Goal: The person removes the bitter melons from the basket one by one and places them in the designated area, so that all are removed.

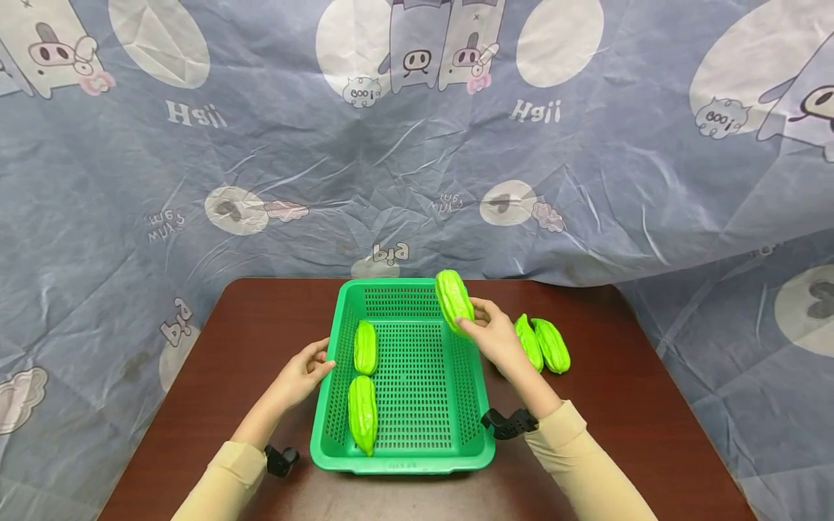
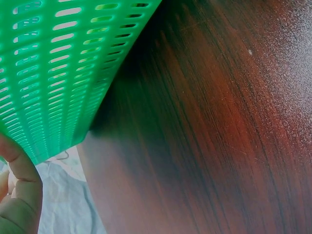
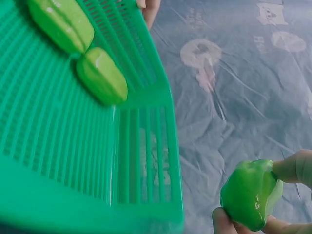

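Note:
A bright green, ridged bitter melon (image 1: 454, 300) is pinched between the thumb and fingers of my right hand (image 1: 496, 337), above the basket's far right corner. In the right wrist view the held bitter melon (image 3: 251, 195) shows end-on. My left hand (image 1: 303, 373) grips the left rim of the green slotted basket (image 1: 404, 463), its thumb at the edge. Inside, along the left wall, one bitter melon (image 1: 366, 349) lies behind another bitter melon (image 1: 363, 414), end to end. The left wrist view shows the basket's outer wall (image 2: 58, 63) and part of the left hand (image 2: 22, 190).
Right of the basket, two more bitter melons, a left one (image 1: 528, 343) and a right one (image 1: 551, 346), lie side by side, partly behind my right forearm. The brown wooden table (image 1: 625, 434) ends at a grey-blue printed cloth (image 1: 404, 166).

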{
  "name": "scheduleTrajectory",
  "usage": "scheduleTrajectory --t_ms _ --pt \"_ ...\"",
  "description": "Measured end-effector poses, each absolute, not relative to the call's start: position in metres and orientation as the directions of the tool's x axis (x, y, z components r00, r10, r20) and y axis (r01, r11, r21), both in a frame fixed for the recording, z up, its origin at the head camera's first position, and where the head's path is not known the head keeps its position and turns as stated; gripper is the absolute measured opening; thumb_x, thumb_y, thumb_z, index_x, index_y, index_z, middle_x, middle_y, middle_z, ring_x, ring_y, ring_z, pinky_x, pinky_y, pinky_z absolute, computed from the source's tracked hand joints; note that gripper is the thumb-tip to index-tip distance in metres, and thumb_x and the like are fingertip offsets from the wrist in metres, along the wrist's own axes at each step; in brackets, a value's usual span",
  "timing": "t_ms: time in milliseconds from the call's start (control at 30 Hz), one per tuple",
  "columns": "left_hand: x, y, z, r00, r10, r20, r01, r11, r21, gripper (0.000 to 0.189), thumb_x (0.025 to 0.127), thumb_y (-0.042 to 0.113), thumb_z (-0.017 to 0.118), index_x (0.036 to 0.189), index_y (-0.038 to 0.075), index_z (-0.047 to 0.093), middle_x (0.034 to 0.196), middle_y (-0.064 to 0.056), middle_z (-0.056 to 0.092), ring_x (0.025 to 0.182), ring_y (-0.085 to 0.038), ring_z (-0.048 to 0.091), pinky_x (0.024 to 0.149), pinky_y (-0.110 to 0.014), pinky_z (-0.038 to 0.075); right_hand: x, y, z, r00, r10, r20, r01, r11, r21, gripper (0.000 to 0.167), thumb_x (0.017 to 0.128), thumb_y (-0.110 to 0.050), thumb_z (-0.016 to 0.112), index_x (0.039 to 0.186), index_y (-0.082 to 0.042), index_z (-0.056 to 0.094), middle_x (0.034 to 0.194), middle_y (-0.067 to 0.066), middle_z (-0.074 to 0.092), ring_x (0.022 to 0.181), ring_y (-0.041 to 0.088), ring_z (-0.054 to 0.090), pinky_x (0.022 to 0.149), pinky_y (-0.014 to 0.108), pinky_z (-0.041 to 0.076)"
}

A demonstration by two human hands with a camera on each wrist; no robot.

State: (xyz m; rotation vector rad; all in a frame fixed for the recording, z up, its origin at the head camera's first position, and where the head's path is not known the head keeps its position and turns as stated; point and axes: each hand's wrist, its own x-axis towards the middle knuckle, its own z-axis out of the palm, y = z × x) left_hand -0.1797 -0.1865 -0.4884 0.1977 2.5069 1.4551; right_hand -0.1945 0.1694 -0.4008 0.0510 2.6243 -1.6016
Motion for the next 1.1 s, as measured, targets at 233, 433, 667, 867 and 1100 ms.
scheduleTrajectory --t_ms 233,433,667,867,1100 --pt "-0.18 -0.186 -0.486 -0.96 0.242 -0.142 -0.006 0.487 0.873 0.061 0.102 0.018 0.056 0.154 0.002 0.028 0.123 -0.02 0.048 0.085 -0.019 0.054 0.071 -0.032 0.045 -0.171 0.215 -0.402 -0.992 0.055 -0.113 0.126 0.478 -0.869 0.065 0.098 -0.032 0.061 0.151 -0.005 0.035 0.145 0.023 0.047 0.133 0.037 0.05 0.102 0.048 0.047" --pt "-0.181 -0.186 -0.486 -0.962 0.237 -0.134 0.001 0.497 0.868 0.061 0.102 0.018 0.056 0.153 0.001 0.029 0.122 -0.019 0.049 0.098 -0.021 0.057 0.073 -0.032 0.047 -0.142 0.243 -0.422 -0.98 0.115 -0.164 0.2 0.568 -0.798 0.069 0.098 -0.036 0.061 0.152 -0.002 0.032 0.146 0.029 0.044 0.133 0.043 0.047 0.102 0.052 0.046" --pt "-0.181 -0.186 -0.485 -0.963 0.229 -0.139 -0.009 0.491 0.871 0.061 0.102 0.019 0.056 0.154 0.002 0.029 0.12 -0.018 0.049 0.096 -0.021 0.056 0.072 -0.034 0.047 -0.115 0.252 -0.453 -0.972 0.149 -0.179 0.233 0.605 -0.762 0.067 0.097 -0.033 0.063 0.147 0.003 0.038 0.138 0.03 0.051 0.123 0.042 0.055 0.09 0.045 0.053" --pt "-0.18 -0.186 -0.484 -0.963 0.232 -0.14 -0.009 0.49 0.872 0.061 0.102 0.019 0.056 0.154 0.002 0.029 0.119 -0.016 0.048 0.095 -0.02 0.054 0.071 -0.031 0.045 -0.1 0.253 -0.479 -0.971 0.156 -0.18 0.237 0.6 -0.764 0.059 0.095 -0.027 0.066 0.141 0.004 0.045 0.129 0.028 0.059 0.112 0.038 0.063 0.08 0.038 0.056" --pt "-0.18 -0.185 -0.486 -0.962 0.236 -0.138 -0.007 0.482 0.876 0.061 0.102 0.018 0.056 0.154 0.002 0.028 0.118 -0.016 0.047 0.093 -0.019 0.054 0.071 -0.033 0.045 -0.086 0.249 -0.5 -0.961 0.185 -0.203 0.274 0.593 -0.757 0.055 0.092 -0.023 0.069 0.134 0.006 0.05 0.12 0.026 0.064 0.106 0.035 0.067 0.077 0.036 0.056"
